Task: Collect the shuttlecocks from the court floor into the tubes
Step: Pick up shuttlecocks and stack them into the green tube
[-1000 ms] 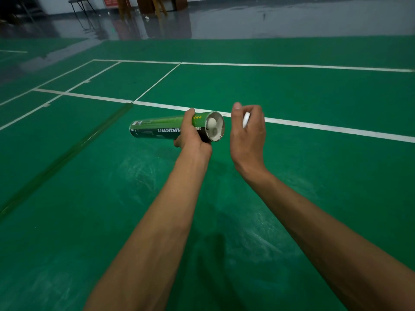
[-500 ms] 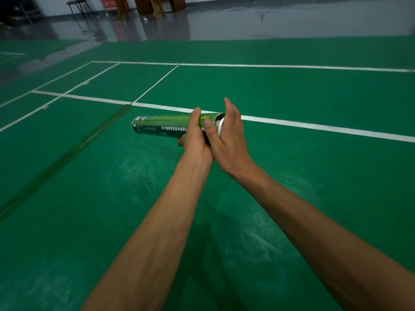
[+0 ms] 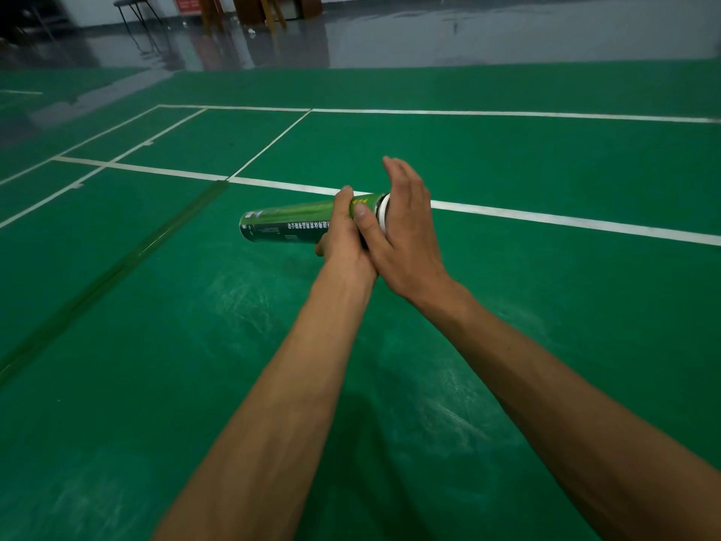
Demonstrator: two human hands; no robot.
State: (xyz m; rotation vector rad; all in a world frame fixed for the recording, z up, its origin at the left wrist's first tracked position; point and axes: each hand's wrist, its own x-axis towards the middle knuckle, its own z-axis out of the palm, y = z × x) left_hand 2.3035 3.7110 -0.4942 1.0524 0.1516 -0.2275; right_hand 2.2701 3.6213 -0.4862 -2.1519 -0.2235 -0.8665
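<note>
A green shuttlecock tube (image 3: 286,223) lies level in the air over the court, its far end pointing left. My left hand (image 3: 345,232) grips the tube near its right end, fingers wrapped round it. My right hand (image 3: 405,228) lies flat against that end with straight fingers, its palm pressing a white cap (image 3: 383,212) onto the tube mouth; only the cap's rim shows. The inside of the tube is hidden, and no loose shuttlecock is in sight.
Green court floor (image 3: 507,165) with white lines (image 3: 546,218) stretches ahead. A dark net shadow strip (image 3: 117,263) runs diagonally at left. Beyond the court lies grey floor with a chair (image 3: 130,5) and wooden furniture legs (image 3: 249,9).
My right hand, which held the white cap beside the open tube mouth, has moved left and now covers that mouth with the cap under its palm. The tube has barely shifted.
</note>
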